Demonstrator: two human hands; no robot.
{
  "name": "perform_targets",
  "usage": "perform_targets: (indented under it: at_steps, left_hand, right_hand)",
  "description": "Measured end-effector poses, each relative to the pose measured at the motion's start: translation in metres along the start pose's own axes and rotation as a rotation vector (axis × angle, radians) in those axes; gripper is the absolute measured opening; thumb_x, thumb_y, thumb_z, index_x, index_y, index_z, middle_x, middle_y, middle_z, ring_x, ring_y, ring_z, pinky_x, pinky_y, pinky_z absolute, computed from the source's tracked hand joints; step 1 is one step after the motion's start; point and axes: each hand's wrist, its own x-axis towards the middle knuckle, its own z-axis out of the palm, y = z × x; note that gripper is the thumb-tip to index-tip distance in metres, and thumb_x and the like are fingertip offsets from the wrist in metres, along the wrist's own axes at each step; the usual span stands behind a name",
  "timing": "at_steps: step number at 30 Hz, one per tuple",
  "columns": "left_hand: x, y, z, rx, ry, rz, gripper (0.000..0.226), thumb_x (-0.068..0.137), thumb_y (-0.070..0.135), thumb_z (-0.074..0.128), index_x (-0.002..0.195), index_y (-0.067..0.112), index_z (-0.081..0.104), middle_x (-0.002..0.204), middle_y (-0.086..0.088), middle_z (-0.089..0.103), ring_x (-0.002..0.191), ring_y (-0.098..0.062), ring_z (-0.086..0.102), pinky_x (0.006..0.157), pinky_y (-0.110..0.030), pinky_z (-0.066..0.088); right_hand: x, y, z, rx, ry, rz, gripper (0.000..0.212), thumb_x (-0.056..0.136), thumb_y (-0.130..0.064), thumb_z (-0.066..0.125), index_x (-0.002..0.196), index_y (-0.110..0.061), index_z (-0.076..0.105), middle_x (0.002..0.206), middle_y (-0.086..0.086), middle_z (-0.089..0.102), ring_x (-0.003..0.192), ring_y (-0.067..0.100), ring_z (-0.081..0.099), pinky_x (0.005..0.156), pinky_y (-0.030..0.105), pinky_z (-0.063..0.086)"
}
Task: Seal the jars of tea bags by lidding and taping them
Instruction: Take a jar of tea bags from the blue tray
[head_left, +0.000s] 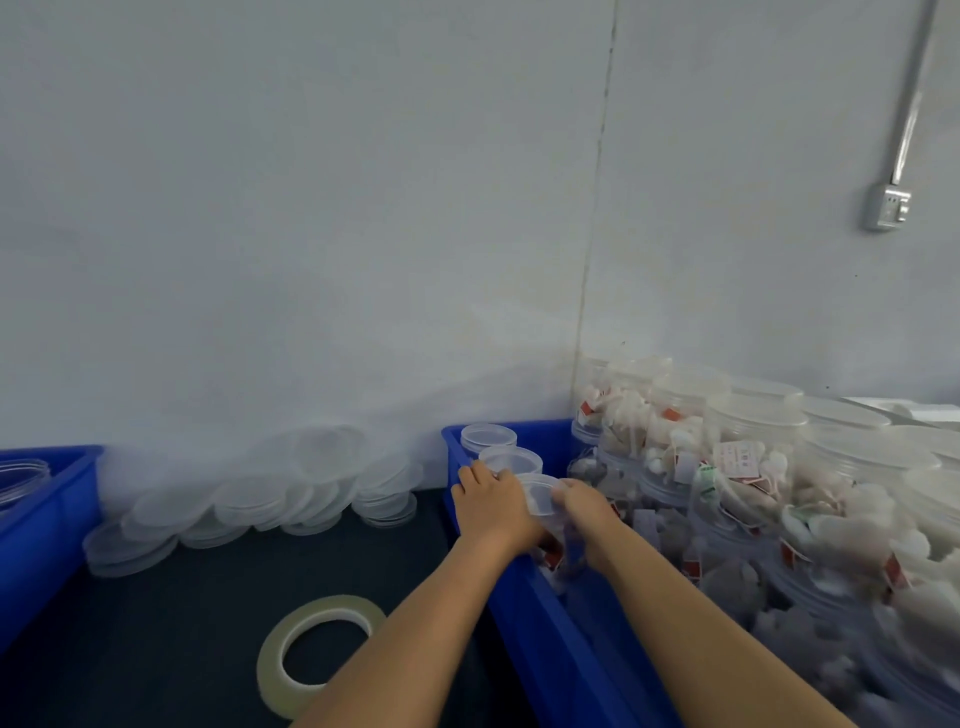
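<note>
Both hands reach into a blue bin (524, 597) on the right. My left hand (488, 501) and my right hand (584, 506) grip the sides of an open clear jar (540, 496) holding tea bags; its lower part is hidden by my hands. Two more open jars (506, 460) stand behind it along the bin's left wall. Lidded jars of tea bags (753, 467) are stacked at the right. A pile of clear lids (249, 504) leans against the wall. A roll of clear tape (317, 652) lies flat on the dark table.
A second blue bin (47, 519) with an empty jar (21, 478) stands at the far left. The white wall rises right behind the lids and bins. A wall socket (888, 205) with a conduit hangs at upper right. Dark tabletop (182, 623) shows between the bins.
</note>
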Motion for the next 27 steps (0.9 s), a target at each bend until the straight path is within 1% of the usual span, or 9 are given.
perform_targets:
  at_steps: [2, 4, 8, 10, 13, 20, 23, 25, 27]
  left_hand:
    - [0.000, -0.001, -0.001, 0.010, -0.026, 0.001, 0.085, 0.075, 0.061, 0.070, 0.136, 0.010, 0.042, 0.144, -0.015, 0.032, 0.133, -0.033, 0.028, 0.109, -0.040, 0.028]
    - [0.000, -0.002, -0.002, 0.006, -0.044, 0.007, 0.088, 0.076, 0.062, 0.068, 0.140, 0.010, 0.039, 0.147, -0.015, 0.031, 0.136, -0.033, 0.026, 0.111, -0.042, 0.028]
    - [-0.006, -0.007, -0.007, -0.106, -0.077, 0.039, 0.088, 0.077, 0.060, 0.068, 0.142, 0.010, 0.036, 0.147, -0.015, 0.031, 0.135, -0.033, 0.027, 0.109, -0.044, 0.031]
    - [-0.012, -0.011, -0.012, -0.172, -0.068, 0.064, 0.083, 0.078, 0.057, 0.068, 0.140, 0.011, 0.038, 0.144, -0.014, 0.034, 0.132, -0.032, 0.031, 0.106, -0.043, 0.034]
    - [-0.022, -0.022, -0.022, -0.256, -0.077, 0.114, 0.068, 0.083, 0.049, 0.065, 0.137, 0.015, 0.043, 0.137, -0.013, 0.041, 0.126, -0.030, 0.037, 0.100, -0.041, 0.039]
    - [-0.056, -0.061, -0.069, -0.265, -0.070, 0.141, 0.038, 0.089, 0.041, 0.065, 0.118, 0.016, 0.064, 0.120, -0.009, 0.063, 0.107, -0.028, 0.060, 0.090, -0.041, 0.050]
    - [-0.078, -0.081, -0.091, -0.299, 0.022, 0.047, 0.030, 0.089, 0.040, 0.063, 0.108, 0.018, 0.069, 0.112, -0.004, 0.068, 0.105, -0.024, 0.062, 0.086, -0.036, 0.049]
    - [-0.098, -0.098, -0.106, -0.320, 0.109, -0.025, 0.027, 0.090, 0.039, 0.060, 0.102, 0.017, 0.069, 0.109, -0.005, 0.069, 0.103, -0.024, 0.063, 0.082, -0.033, 0.047]
    - [-0.122, -0.117, -0.120, -0.269, 0.161, -0.095, 0.027, 0.090, 0.040, 0.057, 0.102, 0.017, 0.067, 0.110, -0.005, 0.068, 0.103, -0.025, 0.062, 0.079, -0.033, 0.045]
  right_hand:
    - [0.000, 0.005, -0.004, 0.030, -0.031, -0.091, 0.040, 0.101, -0.014, 0.043, 0.136, 0.002, 0.046, 0.138, 0.024, 0.049, 0.118, 0.034, 0.051, 0.105, 0.042, 0.040]
    - [-0.003, 0.013, -0.006, 0.055, -0.016, -0.135, 0.039, 0.100, -0.014, 0.044, 0.134, 0.003, 0.049, 0.137, 0.024, 0.051, 0.122, 0.038, 0.052, 0.100, 0.043, 0.043]
    - [-0.003, 0.016, -0.005, 0.068, -0.025, -0.118, 0.039, 0.100, -0.013, 0.043, 0.134, 0.006, 0.047, 0.137, 0.026, 0.049, 0.126, 0.041, 0.048, 0.100, 0.045, 0.043]
    - [-0.002, 0.012, -0.004, 0.056, -0.023, -0.028, 0.040, 0.099, -0.014, 0.045, 0.134, 0.006, 0.046, 0.135, 0.027, 0.050, 0.123, 0.042, 0.050, 0.099, 0.047, 0.043]
    - [-0.003, 0.005, 0.002, -0.057, 0.058, 0.036, 0.045, 0.098, -0.016, 0.049, 0.138, 0.002, 0.040, 0.134, 0.023, 0.049, 0.119, 0.035, 0.051, 0.101, 0.044, 0.044]
    - [-0.058, -0.027, 0.041, -0.400, 0.222, -0.145, 0.056, 0.094, -0.026, 0.046, 0.145, -0.009, 0.028, 0.148, 0.020, 0.023, 0.133, 0.040, 0.028, 0.106, 0.054, 0.031]
    - [-0.084, -0.040, 0.065, -0.348, 0.115, -0.326, 0.052, 0.093, -0.019, 0.048, 0.142, -0.007, 0.036, 0.139, 0.021, 0.040, 0.124, 0.038, 0.043, 0.102, 0.052, 0.040]
    - [-0.103, -0.046, 0.083, -0.240, 0.018, -0.438, 0.046, 0.092, -0.012, 0.050, 0.137, -0.008, 0.045, 0.132, 0.018, 0.051, 0.117, 0.033, 0.050, 0.098, 0.044, 0.044]
    - [-0.127, -0.053, 0.103, -0.128, -0.078, -0.509, 0.035, 0.091, -0.006, 0.051, 0.126, -0.008, 0.055, 0.114, 0.013, 0.060, 0.100, 0.024, 0.055, 0.083, 0.032, 0.044]
